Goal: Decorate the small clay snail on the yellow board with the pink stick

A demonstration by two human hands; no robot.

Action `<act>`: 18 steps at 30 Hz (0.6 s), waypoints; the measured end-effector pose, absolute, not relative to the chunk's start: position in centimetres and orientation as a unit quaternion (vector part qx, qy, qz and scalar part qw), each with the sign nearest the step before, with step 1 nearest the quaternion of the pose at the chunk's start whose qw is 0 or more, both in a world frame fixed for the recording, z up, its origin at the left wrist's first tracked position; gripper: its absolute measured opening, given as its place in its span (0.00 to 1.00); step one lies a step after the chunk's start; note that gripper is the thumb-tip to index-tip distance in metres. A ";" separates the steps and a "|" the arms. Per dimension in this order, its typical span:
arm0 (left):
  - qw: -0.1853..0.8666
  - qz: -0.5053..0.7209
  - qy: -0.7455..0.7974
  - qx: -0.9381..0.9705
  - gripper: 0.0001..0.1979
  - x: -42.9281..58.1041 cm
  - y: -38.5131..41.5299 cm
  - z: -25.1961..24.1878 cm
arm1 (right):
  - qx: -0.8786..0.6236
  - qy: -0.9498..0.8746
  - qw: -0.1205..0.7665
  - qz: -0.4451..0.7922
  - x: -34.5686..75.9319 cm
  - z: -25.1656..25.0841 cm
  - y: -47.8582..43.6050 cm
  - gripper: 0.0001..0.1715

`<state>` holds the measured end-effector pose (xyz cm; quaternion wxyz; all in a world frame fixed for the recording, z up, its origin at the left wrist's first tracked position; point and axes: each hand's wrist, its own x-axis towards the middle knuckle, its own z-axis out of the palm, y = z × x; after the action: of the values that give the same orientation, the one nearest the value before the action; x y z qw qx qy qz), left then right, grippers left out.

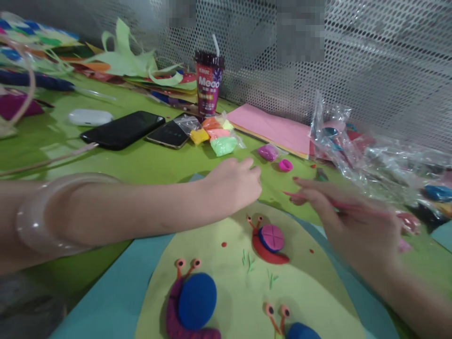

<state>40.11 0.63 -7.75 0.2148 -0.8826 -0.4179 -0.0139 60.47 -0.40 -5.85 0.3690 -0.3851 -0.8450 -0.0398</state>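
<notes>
My left hand [236, 183] reaches across above the far edge of a pale yellow paper shape [212, 245] on blue card [109, 287]. Its fingers are curled, and whatever may be in them is hidden. Blurred by motion, my right hand [356, 221] grips a thin pink pointed stick [286, 193], tip toward my left hand. On the yellow paper sit several clay snails: one red with a pink-topped shell [272, 238], one purple with a blue shell [197, 301], and one partly cut off with a blue shell [302, 331]. Green clay grass [271, 278] and small red dots lie between them.
Beyond my hands lie a pink clay ring [285, 165], a purple clay packet [267, 152], bagged clay [224, 146], pink paper [271, 125] and two phones [123, 129]. A drink cup [209, 84] stands near the perforated metal panel. Clear plastic bags [388, 165] lie at right.
</notes>
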 end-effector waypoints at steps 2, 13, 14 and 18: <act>0.233 -0.027 -0.411 -0.881 0.11 40.1 0.8 -8.0 | -0.310 -0.885 0.345 -0.030 60.6 -6.4 -0.1 0.11; 0.227 -0.027 -0.415 -0.881 0.13 40.1 0.4 -7.5 | -0.208 -0.943 0.259 -0.037 60.5 -6.7 0.5 0.05; 0.226 -0.024 -0.414 -0.881 0.13 40.2 0.4 -7.5 | -0.209 -0.943 0.255 -0.046 60.5 -6.7 0.5 0.04; 0.219 -0.010 -0.416 -0.882 0.14 40.2 0.6 -7.6 | -0.222 -0.940 0.241 -0.092 60.4 -7.0 0.7 0.05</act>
<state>40.20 0.61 -7.58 0.2193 -0.8824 -0.4161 -0.0099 60.41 0.73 -6.96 0.2412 -0.2216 -0.9403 -0.0918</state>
